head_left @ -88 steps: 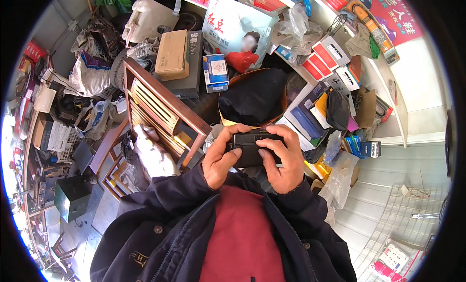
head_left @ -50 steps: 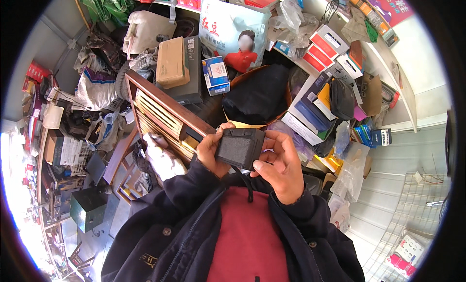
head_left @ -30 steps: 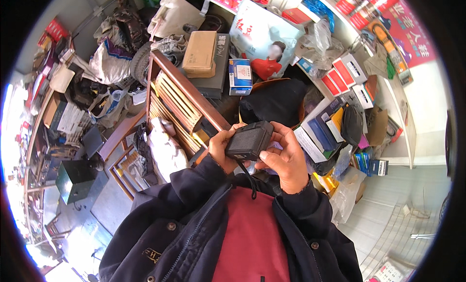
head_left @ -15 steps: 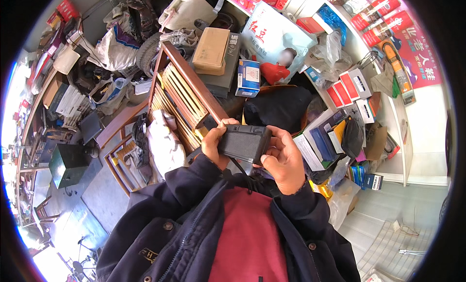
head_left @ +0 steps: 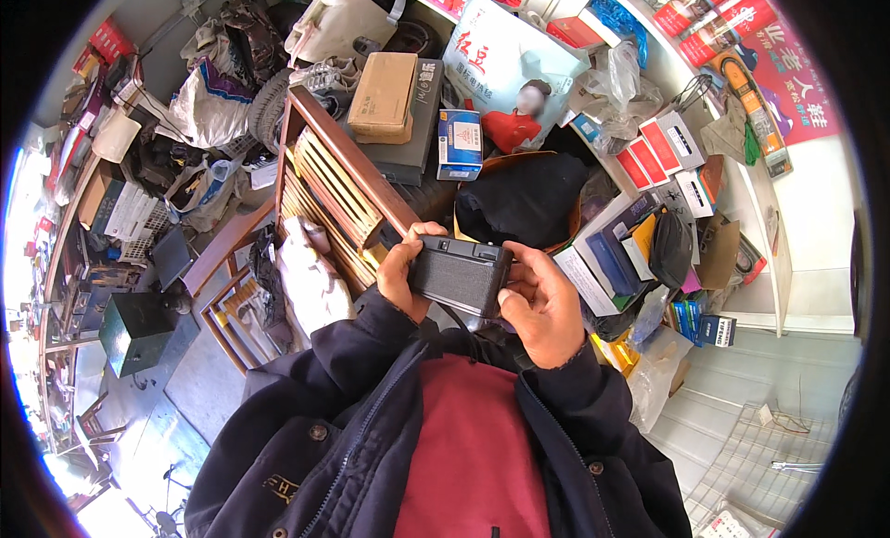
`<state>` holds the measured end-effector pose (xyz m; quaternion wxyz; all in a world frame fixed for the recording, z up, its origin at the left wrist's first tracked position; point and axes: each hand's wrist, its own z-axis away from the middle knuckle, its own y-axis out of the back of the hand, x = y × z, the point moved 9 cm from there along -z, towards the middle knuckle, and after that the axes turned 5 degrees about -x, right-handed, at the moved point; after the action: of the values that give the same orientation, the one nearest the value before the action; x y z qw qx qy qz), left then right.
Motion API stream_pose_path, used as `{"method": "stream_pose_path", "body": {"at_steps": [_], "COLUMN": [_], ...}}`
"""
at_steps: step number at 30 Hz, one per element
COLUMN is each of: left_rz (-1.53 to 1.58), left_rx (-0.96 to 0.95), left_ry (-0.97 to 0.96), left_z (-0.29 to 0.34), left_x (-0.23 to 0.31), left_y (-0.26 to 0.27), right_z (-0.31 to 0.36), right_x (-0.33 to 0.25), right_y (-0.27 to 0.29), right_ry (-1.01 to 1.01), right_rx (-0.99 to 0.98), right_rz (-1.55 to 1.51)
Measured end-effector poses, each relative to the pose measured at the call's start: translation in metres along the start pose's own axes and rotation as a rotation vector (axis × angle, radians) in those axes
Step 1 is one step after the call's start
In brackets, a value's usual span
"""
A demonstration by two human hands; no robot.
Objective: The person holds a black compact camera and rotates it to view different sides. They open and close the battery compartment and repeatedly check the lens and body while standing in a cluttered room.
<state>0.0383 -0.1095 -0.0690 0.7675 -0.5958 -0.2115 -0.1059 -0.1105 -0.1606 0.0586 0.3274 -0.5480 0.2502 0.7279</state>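
A black compact camera (head_left: 456,277) with a textured grey-black panel is held in front of my chest, tilted slightly down to the right. Closed round its left end is my left hand (head_left: 405,271), thumb along the upper edge. At the right end my right hand (head_left: 545,306) grips it, with the thumb at the lower corner and the fingers curled behind. A dark strap or cord hangs beneath the camera, partly hidden by my hands. Just beyond lies a black cloth (head_left: 524,204) in an orange-edged bag.
To the left stands a wooden slatted chair (head_left: 343,181) with white cloth (head_left: 311,274) on it. A cardboard box (head_left: 383,98) and a blue-white box (head_left: 460,145) sit beyond. On the right, stacked boxes and wallets (head_left: 616,260) crowd a white shelf (head_left: 777,260). A dark green box (head_left: 139,329) stands far left.
The camera has tipped so more of its textured panel faces me, and has shifted slightly left. Both hands keep their hold. The surroundings have shifted a little in view.
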Motion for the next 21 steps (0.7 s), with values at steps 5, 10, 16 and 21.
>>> {"method": "stream_pose_path", "body": {"at_steps": [5, 10, 16, 21], "left_rz": [-0.037, -0.061, -0.09, -0.188], "left_rx": [0.001, -0.024, -0.057, -0.092], "left_ry": [-0.036, -0.073, -0.158, -0.098], "left_z": [0.0, 0.003, 0.003, 0.01], "left_x": [0.003, 0.009, 0.025, 0.029], "left_y": [-0.001, -0.008, -0.024, -0.036], "right_z": [-0.001, 0.001, 0.003, 0.002], "right_x": [0.0, 0.009, 0.013, 0.0], "right_y": [0.004, 0.007, 0.005, 0.012], "right_ry": [-0.002, 0.07, 0.058, 0.081], "right_rx": [0.001, 0.061, 0.036, 0.025], "right_rz": [0.049, 0.17, -0.035, -0.079]}}
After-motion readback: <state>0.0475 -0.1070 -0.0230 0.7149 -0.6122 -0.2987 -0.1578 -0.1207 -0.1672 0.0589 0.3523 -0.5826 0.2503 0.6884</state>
